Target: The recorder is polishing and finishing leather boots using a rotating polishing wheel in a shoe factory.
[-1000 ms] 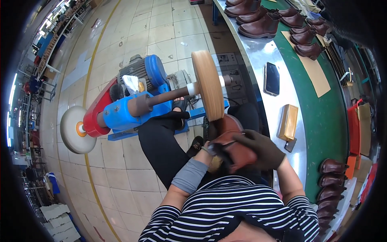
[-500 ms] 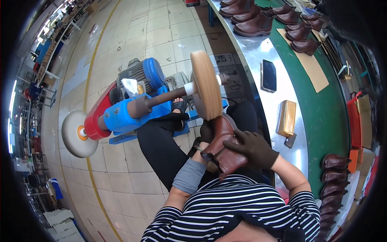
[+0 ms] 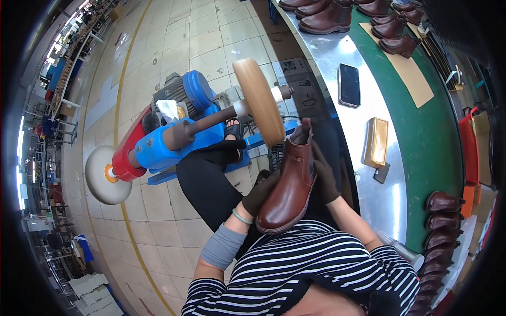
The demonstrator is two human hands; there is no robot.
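A glossy brown ankle boot [image 3: 289,187] is held in front of my body, its toe pointing down toward me and its shaft and pull tab up. My left hand [image 3: 262,194], in a dark glove, grips the boot along its left side near the toe. My right hand [image 3: 326,178], gloved too, is at the boot's right side, with its fingers partly hidden behind the shaft. Just beyond the boot, a tan buffing wheel [image 3: 258,102] sits on the shaft of a blue and red polishing machine [image 3: 158,147]. A small gap shows between boot and wheel.
To the right, a metal-edged green bench [image 3: 390,118] bears a phone [image 3: 349,85], a gold-coloured block [image 3: 377,142] and several brown boots [image 3: 327,18]. More boots [image 3: 441,221] line its near right part. A pale second wheel [image 3: 105,174] is on the machine's left end.
The boot has come away from the buffing wheel and turned, so its toe now points toward me and its shaft up. Both hands have shifted their hold on it.
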